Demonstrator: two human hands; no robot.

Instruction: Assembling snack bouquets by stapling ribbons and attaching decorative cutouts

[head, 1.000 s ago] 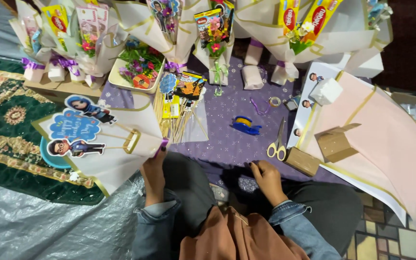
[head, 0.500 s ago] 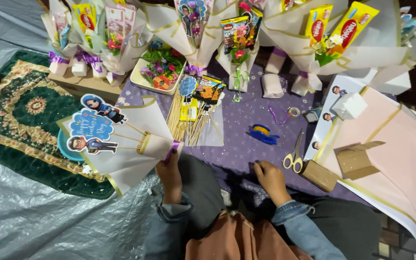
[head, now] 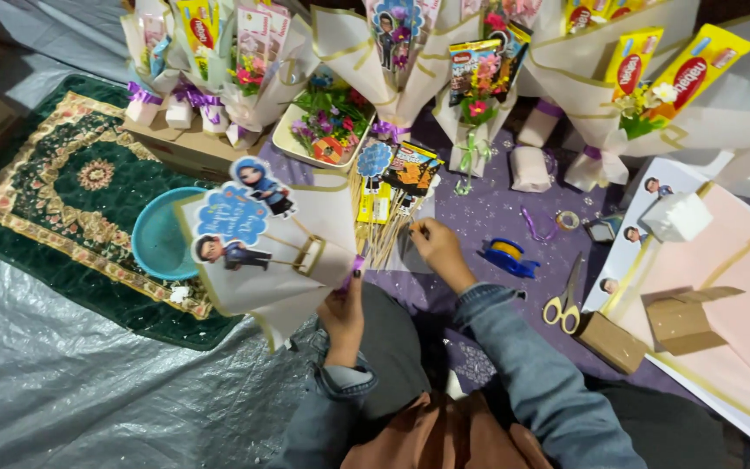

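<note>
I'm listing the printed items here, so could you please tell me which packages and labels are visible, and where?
Yellow snack packs: rectangular, red ovals, in the top-right bouquet.
Dark snack bag: top centre bouquet.
Blue cloud label: on the white wrap in the left hand.
Brown box: by the scissors.

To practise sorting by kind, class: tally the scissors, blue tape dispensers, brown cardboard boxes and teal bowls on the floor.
Scissors: 1
Blue tape dispensers: 1
Brown cardboard boxes: 2
Teal bowls: 1
Total: 5
</note>
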